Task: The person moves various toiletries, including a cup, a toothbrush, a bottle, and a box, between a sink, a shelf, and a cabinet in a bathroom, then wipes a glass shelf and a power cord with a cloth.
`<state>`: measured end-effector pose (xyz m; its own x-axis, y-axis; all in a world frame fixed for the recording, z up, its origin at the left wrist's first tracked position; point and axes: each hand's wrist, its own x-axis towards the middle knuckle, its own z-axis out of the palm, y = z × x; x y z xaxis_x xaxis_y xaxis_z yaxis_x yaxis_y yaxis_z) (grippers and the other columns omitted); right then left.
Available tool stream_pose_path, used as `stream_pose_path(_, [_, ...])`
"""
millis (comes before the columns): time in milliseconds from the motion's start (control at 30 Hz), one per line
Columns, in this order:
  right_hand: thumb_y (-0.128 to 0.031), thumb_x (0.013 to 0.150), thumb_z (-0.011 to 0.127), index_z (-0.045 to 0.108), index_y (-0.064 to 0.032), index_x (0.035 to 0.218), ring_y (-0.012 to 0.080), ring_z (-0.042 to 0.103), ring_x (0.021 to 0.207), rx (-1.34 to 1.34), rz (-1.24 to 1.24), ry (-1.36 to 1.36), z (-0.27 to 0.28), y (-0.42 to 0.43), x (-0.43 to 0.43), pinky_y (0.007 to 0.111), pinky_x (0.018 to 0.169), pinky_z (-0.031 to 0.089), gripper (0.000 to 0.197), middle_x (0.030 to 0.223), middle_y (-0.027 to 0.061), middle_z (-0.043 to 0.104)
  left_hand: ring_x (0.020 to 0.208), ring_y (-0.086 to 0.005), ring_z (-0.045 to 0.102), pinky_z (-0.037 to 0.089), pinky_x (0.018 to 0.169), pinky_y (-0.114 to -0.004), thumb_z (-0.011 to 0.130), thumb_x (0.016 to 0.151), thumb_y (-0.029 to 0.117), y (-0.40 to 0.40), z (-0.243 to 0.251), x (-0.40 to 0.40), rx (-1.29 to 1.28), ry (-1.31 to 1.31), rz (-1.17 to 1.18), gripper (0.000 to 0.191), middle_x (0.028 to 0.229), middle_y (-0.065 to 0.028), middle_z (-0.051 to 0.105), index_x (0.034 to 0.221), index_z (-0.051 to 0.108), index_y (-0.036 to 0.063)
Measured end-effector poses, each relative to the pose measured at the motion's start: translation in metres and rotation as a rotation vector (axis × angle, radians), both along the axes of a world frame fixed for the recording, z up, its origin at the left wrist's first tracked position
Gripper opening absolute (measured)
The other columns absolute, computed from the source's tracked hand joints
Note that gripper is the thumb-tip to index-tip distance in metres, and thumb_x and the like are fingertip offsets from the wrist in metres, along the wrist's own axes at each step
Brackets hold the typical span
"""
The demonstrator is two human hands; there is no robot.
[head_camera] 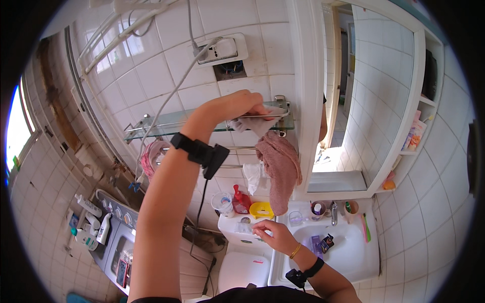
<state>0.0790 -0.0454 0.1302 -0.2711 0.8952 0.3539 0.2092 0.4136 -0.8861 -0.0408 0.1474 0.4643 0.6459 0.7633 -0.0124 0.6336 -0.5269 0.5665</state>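
My left hand (253,104) reaches up to the glass wall shelf (182,120) and grips a pale, thin cloth (257,124) at the shelf's right end. The cloth lies against the metal rail, and its lower part droops over the front edge. My right hand (274,235) is low, in front of the toilet tank (237,240). Its fingers are bent with the thumb apart, and nothing shows in them. Near its fingertips, a small clear item (243,227) rests on the tank lid. A pink-brown towel (280,166) hangs below the shelf, beside a small white cloth (253,177).
The tank lid holds a red pump bottle (241,202), a yellow soap dish (262,210) and a plastic tub (222,204). A purple box (316,246) and dark pump bottle (327,243) lie in the washbasin (352,253). A cable (178,85) crosses before the shelf. Rightward is a mirror (375,83).
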Motion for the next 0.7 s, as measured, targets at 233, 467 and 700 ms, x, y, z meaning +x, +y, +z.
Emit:
stream_pose_path(233, [-0.007,0.098,0.068,0.069,-0.001,0.114,0.0174,0.075,0.097,0.027,0.022,0.003,0.001,0.004,-0.003,0.028,0.085,0.057,0.017,0.103,0.0094,0.075,0.071,-0.015,0.06,0.05,0.069,-0.033,0.04,0.099,0.034,0.014,0.002,-0.008,-0.087,0.046,0.048,0.052,0.093,-0.0089,0.077,0.106,0.078,-0.0015])
stream_pose_path(467, [-0.013,0.098,0.069,0.069,-0.0041,0.112,0.0218,0.073,0.087,0.033,0.028,0.072,-0.007,0.005,-0.009,0.03,0.079,0.057,0.017,0.102,0.0104,0.074,0.079,-0.0183,0.058,0.047,0.078,-0.034,0.043,0.103,0.048,0.014,-0.013,0.027,0.196,0.048,-0.117,0.059,0.09,-0.0103,0.074,0.099,0.075,-0.001])
stream_pose_path(700, [-0.013,0.098,0.069,0.069,-0.0039,0.111,0.0217,0.073,0.088,0.051,0.032,0.037,-0.004,0.004,-0.007,0.03,0.078,0.057,0.016,0.1,0.0101,0.073,0.087,-0.0275,0.057,0.047,0.085,-0.037,0.043,0.104,0.055,0.012,-0.002,0.018,0.241,0.349,0.035,0.061,0.1,-0.0164,0.071,0.107,0.069,0.0004])
